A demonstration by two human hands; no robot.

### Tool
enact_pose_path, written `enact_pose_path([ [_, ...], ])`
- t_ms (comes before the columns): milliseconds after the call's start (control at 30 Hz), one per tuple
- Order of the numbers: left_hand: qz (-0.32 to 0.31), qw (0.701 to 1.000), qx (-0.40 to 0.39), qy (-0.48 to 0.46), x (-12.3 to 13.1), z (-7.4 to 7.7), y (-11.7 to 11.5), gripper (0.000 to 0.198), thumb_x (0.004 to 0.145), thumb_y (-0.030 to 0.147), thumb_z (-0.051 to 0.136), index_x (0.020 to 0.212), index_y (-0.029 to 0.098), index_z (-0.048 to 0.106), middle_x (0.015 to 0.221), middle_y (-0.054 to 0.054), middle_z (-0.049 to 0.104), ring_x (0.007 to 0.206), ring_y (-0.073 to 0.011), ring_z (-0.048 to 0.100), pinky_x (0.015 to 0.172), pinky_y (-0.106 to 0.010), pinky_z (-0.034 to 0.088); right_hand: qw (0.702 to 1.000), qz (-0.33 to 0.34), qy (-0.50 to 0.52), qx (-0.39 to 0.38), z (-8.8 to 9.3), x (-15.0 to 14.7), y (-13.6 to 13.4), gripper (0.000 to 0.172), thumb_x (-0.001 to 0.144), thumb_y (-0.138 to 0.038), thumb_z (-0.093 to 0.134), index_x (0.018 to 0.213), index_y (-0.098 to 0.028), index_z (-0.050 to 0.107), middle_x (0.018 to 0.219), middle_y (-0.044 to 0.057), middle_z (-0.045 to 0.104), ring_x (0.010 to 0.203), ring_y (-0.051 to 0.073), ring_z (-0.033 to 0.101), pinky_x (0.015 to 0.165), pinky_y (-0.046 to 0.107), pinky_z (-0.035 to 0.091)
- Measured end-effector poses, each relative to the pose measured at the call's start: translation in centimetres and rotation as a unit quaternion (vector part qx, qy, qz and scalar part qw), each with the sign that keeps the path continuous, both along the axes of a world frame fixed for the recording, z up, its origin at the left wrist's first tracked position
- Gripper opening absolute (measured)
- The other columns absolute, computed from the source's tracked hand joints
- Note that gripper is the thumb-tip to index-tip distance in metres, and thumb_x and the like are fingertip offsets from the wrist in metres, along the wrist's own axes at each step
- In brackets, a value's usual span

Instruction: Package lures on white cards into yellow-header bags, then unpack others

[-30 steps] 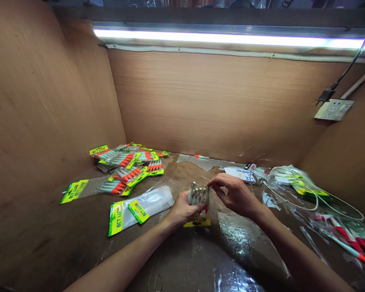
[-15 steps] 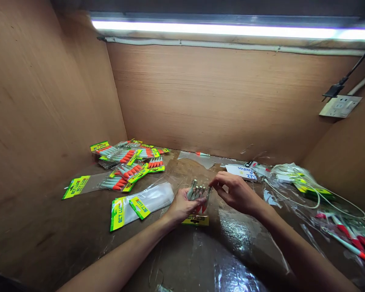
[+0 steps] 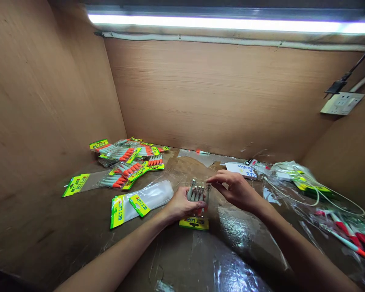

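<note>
My left hand [image 3: 181, 203] is closed around a clear packet with several pale fishing lures [image 3: 197, 195] in a row. Their spiky hook ends point away from me and their orange ends are toward me, partly behind my thumb. Below the fingers, the packet's yellow and green label [image 3: 194, 223] hangs upside down. My right hand [image 3: 229, 186] pinches at the hook end of the rightmost lure, which stands slightly apart from the row; the exact contact of the fingertips is hard to make out.
Filled lure packets [image 3: 130, 166] are heaped at the left. Nearer lie flat bags with labels [image 3: 149, 200]. A handwritten white card [image 3: 240, 170], a white cord [image 3: 314, 202] and red-and-white lures [image 3: 346, 235] are on the right. One loose lure [image 3: 202, 152] rests by the back wall.
The packet in my left hand has tilted a little, so more of its label and the lure bodies shows. My right hand has shifted slightly left with the rightmost lure.
</note>
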State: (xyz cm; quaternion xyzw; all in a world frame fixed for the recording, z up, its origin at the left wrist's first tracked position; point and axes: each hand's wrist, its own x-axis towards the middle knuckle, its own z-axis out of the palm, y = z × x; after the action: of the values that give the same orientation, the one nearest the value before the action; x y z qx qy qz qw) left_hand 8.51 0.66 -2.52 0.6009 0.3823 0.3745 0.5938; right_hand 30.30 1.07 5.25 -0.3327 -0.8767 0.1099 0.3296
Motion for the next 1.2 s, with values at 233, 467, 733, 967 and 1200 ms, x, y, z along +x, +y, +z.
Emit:
enact_pose_path([
  [233, -0.017, 0.999, -0.024, -0.032, -0.8, 0.5, -0.4, 0.039, 0.075, 0.048, 0.077, 0.085, 0.010, 0.070, 0.066, -0.005, 0.069, 0.048, -0.0095, 0.052, 0.047, -0.020, 0.034, 1.000, 0.002, -0.012, -0.014, 0.9, 0.3, -0.4, 0.017, 0.093, -0.018, 0.059, 0.104, -0.023, 0.071, 0.101, 0.006, 0.068, 0.086, 0.017, 0.064, 0.077, 0.032, 0.051],
  [467, -0.072, 0.997, -0.025, -0.005, -0.8, 0.6, -0.7, 0.038, 0.075, 0.047, 0.077, 0.082, 0.010, 0.071, 0.064, -0.005, 0.068, 0.049, -0.0098, 0.053, 0.047, -0.020, 0.032, 0.997, 0.029, -0.036, -0.064, 0.9, 1.0, 0.0, 0.006, 0.092, -0.019, 0.062, 0.091, -0.021, 0.067, 0.108, 0.005, 0.061, 0.087, 0.015, 0.061, 0.079, 0.030, 0.052],
  [733, -0.012, 0.996, 0.080, 0.040, -0.1, 0.5, 0.0, 0.031, 0.072, 0.040, 0.080, 0.077, 0.012, 0.070, 0.070, -0.003, 0.069, 0.060, -0.0129, 0.058, 0.055, -0.022, 0.039, 0.989, 0.086, -0.101, -0.062, 2.0, 1.4, -0.7, 0.006, 0.095, -0.020, 0.058, 0.093, -0.021, 0.064, 0.106, 0.005, 0.059, 0.095, 0.017, 0.058, 0.085, 0.031, 0.051],
  [967, -0.060, 0.997, -0.043, -0.013, -1.0, 1.2, -0.6, 0.042, 0.076, 0.050, 0.076, 0.084, 0.009, 0.071, 0.070, -0.008, 0.071, 0.052, -0.0112, 0.057, 0.050, -0.021, 0.036, 0.997, 0.018, -0.075, -0.005, 2.0, 1.3, -0.7, 0.008, 0.094, -0.021, 0.061, 0.090, -0.023, 0.067, 0.129, 0.009, 0.053, 0.117, 0.024, 0.055, 0.099, 0.043, 0.048],
  [1200, -0.046, 0.998, -0.047, 0.000, -0.7, 0.9, -1.0, 0.043, 0.070, 0.050, 0.081, 0.083, 0.011, 0.069, 0.069, -0.006, 0.070, 0.051, -0.0117, 0.057, 0.048, -0.021, 0.035, 0.994, 0.069, -0.050, -0.065, 2.5, 1.7, -0.7, 0.007, 0.094, -0.027, 0.062, 0.092, -0.024, 0.067, 0.137, 0.008, 0.050, 0.132, 0.024, 0.045, 0.110, 0.045, 0.041],
])
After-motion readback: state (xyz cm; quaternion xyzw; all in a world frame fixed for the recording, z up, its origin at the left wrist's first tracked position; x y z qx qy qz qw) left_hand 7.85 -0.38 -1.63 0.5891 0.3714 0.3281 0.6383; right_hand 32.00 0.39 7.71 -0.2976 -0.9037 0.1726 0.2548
